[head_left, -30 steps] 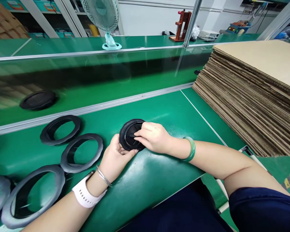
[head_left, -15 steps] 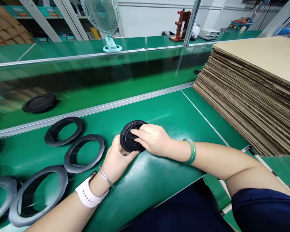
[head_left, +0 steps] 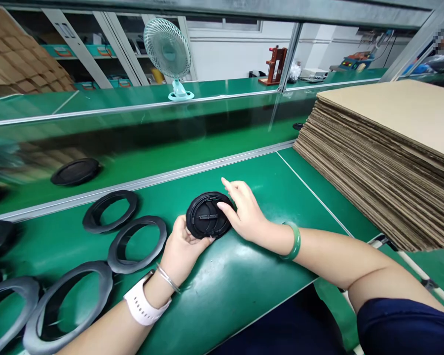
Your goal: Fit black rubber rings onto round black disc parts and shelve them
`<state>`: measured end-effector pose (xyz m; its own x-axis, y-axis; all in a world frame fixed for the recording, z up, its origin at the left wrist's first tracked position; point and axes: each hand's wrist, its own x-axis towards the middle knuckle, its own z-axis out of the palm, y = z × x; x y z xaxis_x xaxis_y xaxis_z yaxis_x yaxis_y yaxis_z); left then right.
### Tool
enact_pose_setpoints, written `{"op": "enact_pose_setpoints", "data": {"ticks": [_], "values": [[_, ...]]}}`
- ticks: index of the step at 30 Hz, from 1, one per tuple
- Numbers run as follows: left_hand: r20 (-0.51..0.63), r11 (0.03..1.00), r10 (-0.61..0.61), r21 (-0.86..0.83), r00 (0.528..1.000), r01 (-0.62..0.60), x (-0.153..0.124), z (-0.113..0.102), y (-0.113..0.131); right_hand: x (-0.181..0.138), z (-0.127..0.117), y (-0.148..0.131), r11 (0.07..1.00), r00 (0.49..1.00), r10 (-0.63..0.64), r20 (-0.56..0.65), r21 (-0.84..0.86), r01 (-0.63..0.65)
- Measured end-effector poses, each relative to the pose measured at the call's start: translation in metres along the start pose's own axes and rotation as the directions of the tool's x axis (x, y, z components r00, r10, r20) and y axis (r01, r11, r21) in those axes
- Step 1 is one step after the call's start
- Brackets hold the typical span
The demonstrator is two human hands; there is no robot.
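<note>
A round black plastic disc point(head_left: 203, 224) with a raised bar across its middle and a thick rim is held up over the green table. My left hand point(head_left: 181, 246) grips it by the lower left edge, thumb along the bottom of the rim. Beside its right edge is my right hand point(head_left: 246, 212), fingers stretched and apart, the thumb over or against the disc's right side; whether it touches I cannot tell. Several black rings lie to the left, the nearest being a ring point(head_left: 113, 246) by my left hand and another ring point(head_left: 87, 219) behind it.
A tall stack of cardboard sheets point(head_left: 373, 162) stands at the right. Along the table's back runs a metal rail point(head_left: 229, 160), with a green belt-like surface behind it carrying a black round part point(head_left: 76, 172). Farther back stand a fan point(head_left: 168, 49) and a brown press point(head_left: 276, 66).
My right hand has lifted off the disc's face and opened, uncovering the raised bar. The left hand keeps its hold. The view has tilted up a little.
</note>
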<state>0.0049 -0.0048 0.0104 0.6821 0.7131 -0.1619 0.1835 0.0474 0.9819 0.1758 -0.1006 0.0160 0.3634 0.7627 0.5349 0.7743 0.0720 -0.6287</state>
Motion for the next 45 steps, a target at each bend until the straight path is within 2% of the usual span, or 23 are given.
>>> {"op": "enact_pose_setpoints", "data": {"ticks": [2, 4, 5, 10, 13, 15, 18, 20, 25, 27, 29, 31, 32, 33, 35, 36, 38, 41, 43, 45], "values": [[0.017, 0.999, 0.003, 0.044, 1.000, -0.004, -0.001, -0.002, -0.002, 0.001, 0.004, 0.006, 0.974, 0.977, 0.185, 0.104, 0.115, -0.196], [0.033, 0.994, 0.018, 0.104, 0.999, -0.021, -0.002, -0.004, -0.004, 0.002, 0.009, 0.009, 0.936, 0.946, 0.269, 0.183, 0.184, -0.301], [0.043, 0.991, 0.026, 0.128, 0.999, -0.032, -0.002, -0.005, -0.005, 0.003, 0.011, 0.009, 0.925, 0.940, 0.285, 0.185, 0.204, -0.321], [0.126, 0.993, 0.062, 0.095, 0.990, -0.075, -0.003, -0.007, -0.007, 0.004, 0.012, 0.003, 0.911, 0.942, 0.313, 0.125, 0.240, -0.334], [0.094, 0.982, 0.104, 0.145, 0.990, -0.117, -0.002, -0.006, -0.006, 0.004, 0.012, 0.004, 0.897, 0.928, 0.355, 0.112, 0.239, -0.372], [0.045, 0.969, 0.124, 0.208, 0.991, -0.131, -0.001, -0.006, -0.006, 0.003, 0.011, 0.005, 0.854, 0.914, 0.361, 0.185, 0.328, -0.404], [0.005, 0.960, 0.124, 0.251, 0.992, -0.121, -0.002, -0.006, -0.004, 0.002, 0.008, 0.004, 0.734, 0.885, 0.259, 0.387, 0.517, -0.441], [-0.003, 0.959, 0.130, 0.256, 0.992, -0.125, -0.003, -0.005, -0.002, 0.001, 0.008, 0.002, 0.699, 0.863, 0.243, 0.444, 0.537, -0.473], [0.004, 0.954, 0.165, 0.253, 0.986, -0.161, -0.003, -0.002, -0.001, -0.003, 0.013, 0.000, 0.702, 0.835, 0.372, 0.405, 0.466, -0.538], [0.029, 0.960, 0.148, 0.235, 0.989, -0.151, -0.005, -0.002, 0.000, -0.001, 0.014, 0.006, 0.667, 0.834, 0.372, 0.408, 0.508, -0.545], [0.061, 0.955, 0.156, 0.246, 0.986, -0.166, -0.011, -0.004, 0.005, 0.005, 0.012, 0.017, 0.600, 0.843, 0.403, 0.355, 0.594, -0.537], [0.075, 0.871, 0.246, 0.420, 0.966, -0.254, -0.018, -0.008, 0.014, 0.014, 0.008, 0.032, 0.499, 0.832, 0.497, 0.248, 0.702, -0.508], [0.085, 0.768, 0.305, 0.567, 0.949, -0.298, -0.021, -0.012, 0.020, 0.020, 0.005, 0.041, 0.438, 0.808, 0.553, 0.204, 0.754, -0.490], [0.100, 0.621, 0.355, 0.718, 0.930, -0.314, -0.023, -0.016, 0.026, 0.025, 0.001, 0.048, 0.374, 0.778, 0.602, 0.177, 0.799, -0.471], [0.127, 0.308, 0.391, 0.915, 0.912, -0.259, -0.024, -0.025, 0.035, 0.033, -0.005, 0.061, 0.265, 0.732, 0.660, 0.170, 0.859, -0.438], [0.127, 0.193, 0.389, 0.957, 0.912, -0.215, -0.023, -0.030, 0.038, 0.036, -0.007, 0.065, 0.224, 0.719, 0.672, 0.176, 0.877, -0.424], [0.112, 0.060, 0.388, 0.987, 0.915, -0.147, -0.020, -0.034, 0.039, 0.039, -0.009, 0.069, 0.172, 0.702, 0.689, 0.180, 0.900, -0.400], [0.176, 0.000, 0.358, 0.982, 0.917, -0.189, -0.021, -0.027, 0.032, 0.039, -0.006, 0.070, 0.109, 0.681, 0.704, 0.202, 0.917, -0.384], [0.314, 0.038, 0.303, 0.939, 0.900, -0.341, -0.027, -0.015, 0.025, 0.039, -0.004, 0.071, 0.087, 0.684, 0.697, 0.215, 0.921, -0.379], [0.451, 0.128, 0.300, 0.854, 0.841, -0.504, -0.033, -0.006, 0.022, 0.040, -0.002, 0.071, 0.092, 0.700, 0.678, 0.223, 0.919, -0.382]]}}
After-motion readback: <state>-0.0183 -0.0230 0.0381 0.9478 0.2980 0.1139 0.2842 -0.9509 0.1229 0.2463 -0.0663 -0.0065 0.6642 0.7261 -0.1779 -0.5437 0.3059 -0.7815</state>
